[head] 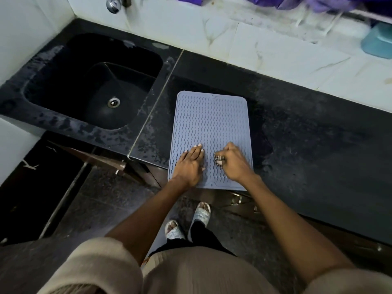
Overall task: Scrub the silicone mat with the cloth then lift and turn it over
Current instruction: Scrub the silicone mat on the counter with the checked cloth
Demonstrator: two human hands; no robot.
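A grey-blue silicone mat (212,124) with wavy ridges lies flat on the black countertop (307,134), its near edge hanging slightly over the counter's front. My left hand (191,164) presses flat on the mat's near left part, fingers together and pointing away. My right hand (233,162) rests on the near right part, curled around a small dark patterned cloth (218,161) that peeks out by the fingertips. Most of the cloth is hidden inside the fist.
A black sink (93,81) with a metal drain sits to the left of the mat, a chrome tap (114,4) above it. White tiles back the counter. A teal container (377,41) stands on the far right ledge. Purple fabric hangs at the top.
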